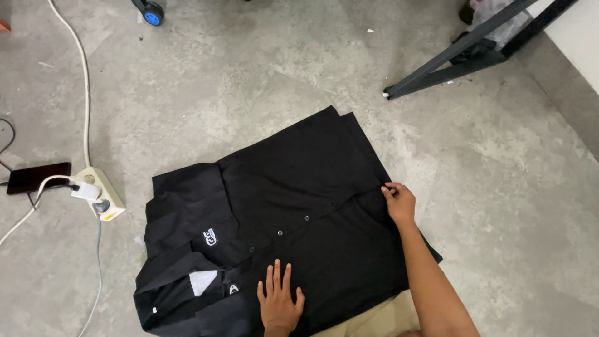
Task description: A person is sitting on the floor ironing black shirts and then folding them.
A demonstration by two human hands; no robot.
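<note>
I see a black shirt (293, 206) spread flat on the concrete floor (486, 187), collar toward the power strip (100, 193). My left hand (279, 302) lies open, palm down, on the shirt's near front below the button line. My right hand (399, 203) pinches the shirt's right edge, fingers closed on the cloth. A phone (37, 177) lies left of the strip.

A single head-worn camera looks steeply down from above and near the collared black shirt (274, 231) spread on the concrete floor (486, 187). It stands at the shirt's near edge, facing across it toward a black metal frame (462, 53) beyond.
</note>
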